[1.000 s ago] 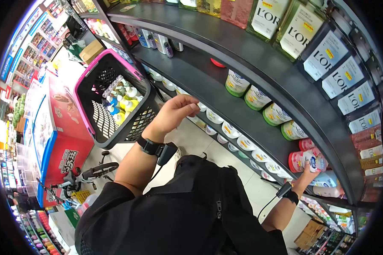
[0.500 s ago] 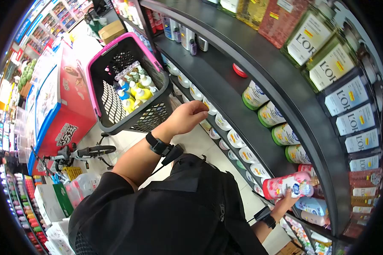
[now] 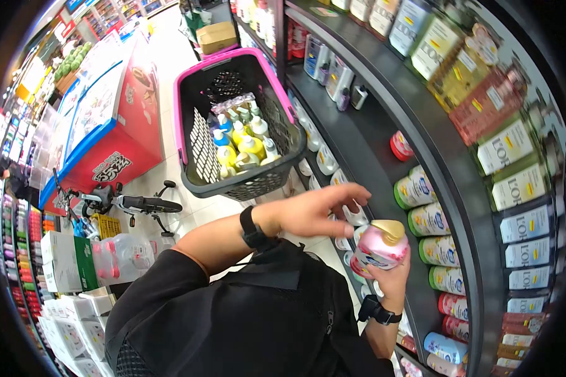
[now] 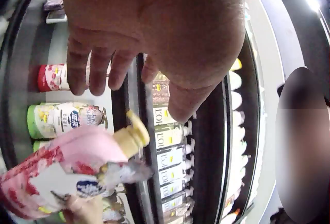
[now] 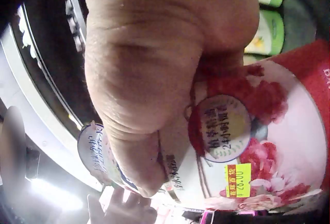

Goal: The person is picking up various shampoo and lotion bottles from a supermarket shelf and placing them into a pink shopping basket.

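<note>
My right hand grips a pink pump bottle with red flower print and a gold pump head. In the right wrist view, my thumb lies across the bottle's front label, near a yellow price sticker. My left hand reaches across in front of my body, fingers extended and holding nothing, just left of the pump head. Seen from the left wrist, its palm hangs above the yellowish pump, apart from it. Several green-and-white bottles stand on the shelf behind.
A black basket with a pink rim holds several yellow and white pump bottles. The dark shelf curves along the right, with L'OR-labelled bottles above. A red freezer and a small bicycle stand left.
My right hand has brought the pink bottle from the shelf leftward and in front of me. My left hand has moved right toward it, its fingers now stretched out. The head view has shifted.
</note>
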